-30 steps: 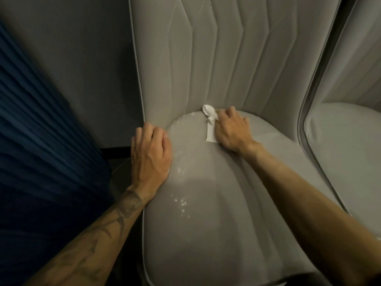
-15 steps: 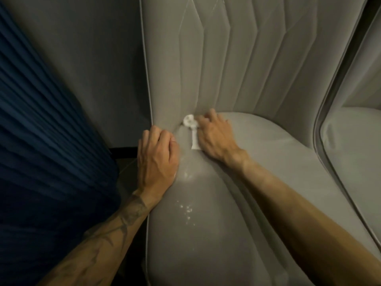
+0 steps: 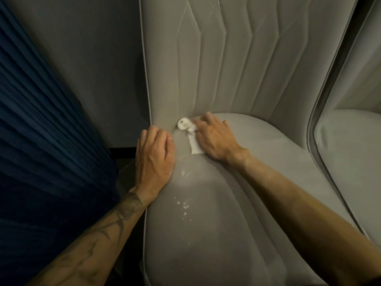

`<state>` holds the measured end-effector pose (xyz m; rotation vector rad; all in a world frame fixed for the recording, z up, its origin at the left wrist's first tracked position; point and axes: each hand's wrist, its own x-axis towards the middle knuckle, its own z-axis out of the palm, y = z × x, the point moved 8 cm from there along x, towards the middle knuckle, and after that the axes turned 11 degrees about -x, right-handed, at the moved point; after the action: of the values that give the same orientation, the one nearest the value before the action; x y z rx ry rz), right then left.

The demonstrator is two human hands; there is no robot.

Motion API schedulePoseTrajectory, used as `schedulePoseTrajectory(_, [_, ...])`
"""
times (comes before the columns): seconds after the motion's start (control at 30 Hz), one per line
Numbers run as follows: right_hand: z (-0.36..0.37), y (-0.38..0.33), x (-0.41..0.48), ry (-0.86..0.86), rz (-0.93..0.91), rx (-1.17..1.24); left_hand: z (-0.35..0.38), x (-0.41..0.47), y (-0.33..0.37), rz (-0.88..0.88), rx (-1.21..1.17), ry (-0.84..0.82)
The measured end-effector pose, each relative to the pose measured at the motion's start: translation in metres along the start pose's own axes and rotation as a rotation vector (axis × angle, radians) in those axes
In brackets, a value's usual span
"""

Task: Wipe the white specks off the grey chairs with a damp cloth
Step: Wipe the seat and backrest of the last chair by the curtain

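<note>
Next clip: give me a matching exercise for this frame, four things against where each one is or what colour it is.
1. left hand
2. right hand
3. specks
4. curtain

A. dark blue, left of the chair
B. presses the cloth into the back crease of the seat
C. rests on the seat's left edge
D. scattered mid-seat, nearer the camera than both hands

Pairs: 1-C, 2-B, 3-D, 4-A.
</note>
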<state>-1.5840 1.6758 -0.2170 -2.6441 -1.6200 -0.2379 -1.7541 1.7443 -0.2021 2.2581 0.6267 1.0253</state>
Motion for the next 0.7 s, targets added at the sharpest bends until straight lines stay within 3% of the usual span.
schedulePoseTrajectory(0.1, [-0.003,-0.001,-0.001,-0.004,0.092,-0.005,-0.004,0.001,-0.004,-0.065,-0.074,0.009])
schedulePoseTrajectory(0.2, [-0.004,-0.064,-0.039,0.056,-0.121,0.053,-0.008,-0.001,-0.007,-0.096,-0.096,0.017])
schedulePoseTrajectory(0.3, [-0.005,-0.064,-0.052,0.025,-0.249,0.051,-0.015,-0.011,-0.019,-0.134,-0.109,0.003])
schedulePoseTrajectory(0.43, [0.001,0.009,-0.008,-0.06,0.053,-0.037,-0.026,-0.029,-0.029,-0.182,-0.192,-0.039])
schedulePoseTrajectory(0.5, [0.002,-0.002,-0.009,-0.074,0.1,-0.011,-0.027,-0.033,-0.029,-0.187,-0.206,-0.062])
schedulePoseTrajectory(0.6, [-0.004,-0.07,-0.054,0.01,-0.178,0.011,-0.027,-0.035,-0.03,-0.194,-0.227,-0.054])
schedulePoseTrajectory(0.7, [-0.011,-0.089,-0.094,-0.028,-0.359,0.048,-0.025,-0.037,-0.032,-0.21,-0.252,-0.043])
